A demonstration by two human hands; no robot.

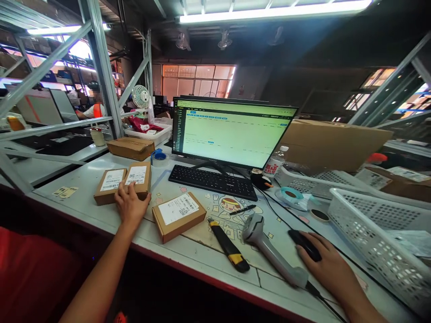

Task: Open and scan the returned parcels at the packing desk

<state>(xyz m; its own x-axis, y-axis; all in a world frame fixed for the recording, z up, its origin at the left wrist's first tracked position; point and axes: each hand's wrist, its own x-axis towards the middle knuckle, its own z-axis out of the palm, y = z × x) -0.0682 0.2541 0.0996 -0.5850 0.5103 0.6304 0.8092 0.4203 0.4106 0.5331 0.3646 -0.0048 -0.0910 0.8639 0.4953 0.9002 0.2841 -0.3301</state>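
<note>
My left hand (129, 204) rests with spread fingers on the front of two small cardboard boxes standing side by side. Its fingers reach onto the left box (106, 195) and the right box (143, 187), and the thumb lies by the right box's front corner. Both carry white barcode labels. A third labelled cardboard box (178, 215) sits apart, nearer the table edge. At the right, my right hand (321, 255) is curved over a black computer mouse (305, 246). Between the hands lie a black-and-yellow utility knife (229, 246) and a grey barcode scanner (272, 253) with a cable.
A lit monitor (229, 132) stands behind a black keyboard (212, 181). A pen (242, 210), tape rolls (291, 195) and a white perforated basket (373, 237) are on the right. Another brown box (131, 148) and blue tape (159, 156) lie behind the left hand. One person works in the background.
</note>
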